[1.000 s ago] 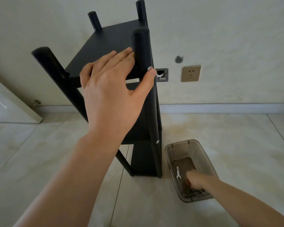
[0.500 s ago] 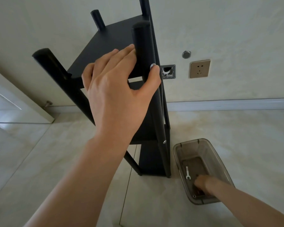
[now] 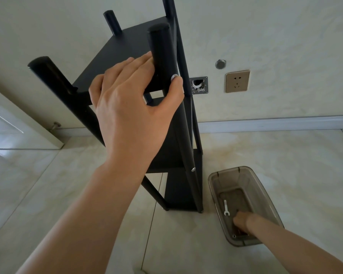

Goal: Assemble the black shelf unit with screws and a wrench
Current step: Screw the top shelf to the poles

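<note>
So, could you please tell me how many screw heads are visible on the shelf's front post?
2: one screw head beside the left hand's thumb, another screw head lower down the post. Others may be hidden.

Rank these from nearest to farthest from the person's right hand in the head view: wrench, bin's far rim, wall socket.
From the right hand, inside the bin:
1. Wrench, just to its left on the bin floor.
2. Bin's far rim, beyond it, toward the wall.
3. Wall socket, up on the wall.
</note>
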